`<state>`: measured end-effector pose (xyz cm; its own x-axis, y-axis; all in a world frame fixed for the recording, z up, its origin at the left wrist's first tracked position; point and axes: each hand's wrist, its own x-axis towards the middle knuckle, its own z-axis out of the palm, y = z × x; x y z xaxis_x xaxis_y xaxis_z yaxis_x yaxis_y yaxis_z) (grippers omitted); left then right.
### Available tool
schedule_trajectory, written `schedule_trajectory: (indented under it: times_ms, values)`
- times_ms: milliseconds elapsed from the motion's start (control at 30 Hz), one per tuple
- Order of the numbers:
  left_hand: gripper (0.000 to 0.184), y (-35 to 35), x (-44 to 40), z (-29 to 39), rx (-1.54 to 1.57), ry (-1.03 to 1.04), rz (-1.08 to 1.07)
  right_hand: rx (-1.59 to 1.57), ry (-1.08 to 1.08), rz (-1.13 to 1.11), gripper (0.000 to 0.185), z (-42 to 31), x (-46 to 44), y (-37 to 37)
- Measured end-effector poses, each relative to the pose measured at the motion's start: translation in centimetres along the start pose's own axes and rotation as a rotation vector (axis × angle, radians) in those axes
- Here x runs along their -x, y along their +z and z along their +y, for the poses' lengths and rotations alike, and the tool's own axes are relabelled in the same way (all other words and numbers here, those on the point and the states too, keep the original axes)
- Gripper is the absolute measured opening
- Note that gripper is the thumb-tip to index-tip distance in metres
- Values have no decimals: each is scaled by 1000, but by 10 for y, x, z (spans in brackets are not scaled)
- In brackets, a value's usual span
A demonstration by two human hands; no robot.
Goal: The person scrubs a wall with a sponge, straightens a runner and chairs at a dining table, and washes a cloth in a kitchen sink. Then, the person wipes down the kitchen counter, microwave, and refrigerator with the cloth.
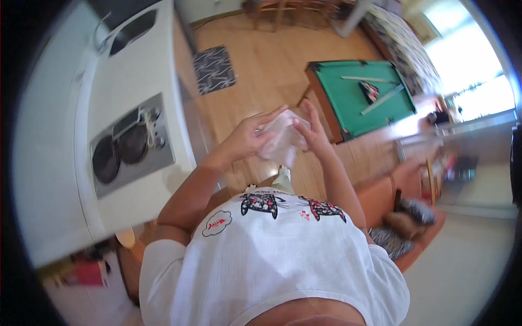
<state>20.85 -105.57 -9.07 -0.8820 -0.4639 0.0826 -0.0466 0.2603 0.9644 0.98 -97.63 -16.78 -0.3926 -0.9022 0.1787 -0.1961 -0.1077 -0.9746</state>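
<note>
In front of my white shirt I have a thin whitish sheet (284,138), crumpled and soft like a tissue or thin cloth. It spans the gap between my two hands, with a lower corner hanging down. On its left side, my left hand (251,137) curves its fingers along the top edge. My right hand (315,133) meets the sheet from the other side; its thumb lies against it while the upper finger points up. Motion blur and the sheet itself hide some fingertips.
A white counter (128,70) with a cooktop (133,144) and sink (133,32) runs along the left. Ahead to the right stands a green pool table (348,92) with cues and racked balls. An orange sofa (380,195) is at right, a patterned mat (214,69) on the floor.
</note>
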Motion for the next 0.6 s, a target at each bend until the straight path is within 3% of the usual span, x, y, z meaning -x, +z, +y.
schedule_trajectory:
  times_ms: [33, 100, 133, 200, 233, 267, 333, 400, 433, 500, 600]
  values:
    - [60, 6, -6, 2, 3, -29, 58, -13, 7, -64, 55, 10, -17, -3]
    - [69, 13, -18, 5, 337, 93, 215, -375, 485, -321, 57, 36, -48, -11]
    - [69, 10, -24, 0, 334, 88, 260, -370, 491, -367, 57, 48, -60, -15]
    - [73, 4, -30, -10, 358, 154, 318, -641, 997, -731, 56, 82, -79, -23]
    - [73, 2, -31, -9, 345, 146, 368, -999, 927, -1014, 51, 121, -90, -29]
    - [72, -2, -32, -8, 364, 99, 445, -990, 942, -1068, 51, 110, -102, -23]
    - [71, -9, -34, -8, 378, 50, 554, -818, 711, -946, 46, 78, -125, -23]
    - [70, -15, -31, -11, 415, -108, 652, -919, 776, -1012, 43, 43, -154, -29]
    - [70, -17, -30, -15, 409, -117, 673, -906, 700, -982, 42, 36, -167, -27]
    - [70, -16, -28, -34, 166, -302, 777, -916, 631, -954, 41, 34, -192, -23]
    - [68, -24, -28, -57, 110, -368, 866, -839, 608, -977, 38, 20, -227, -9]
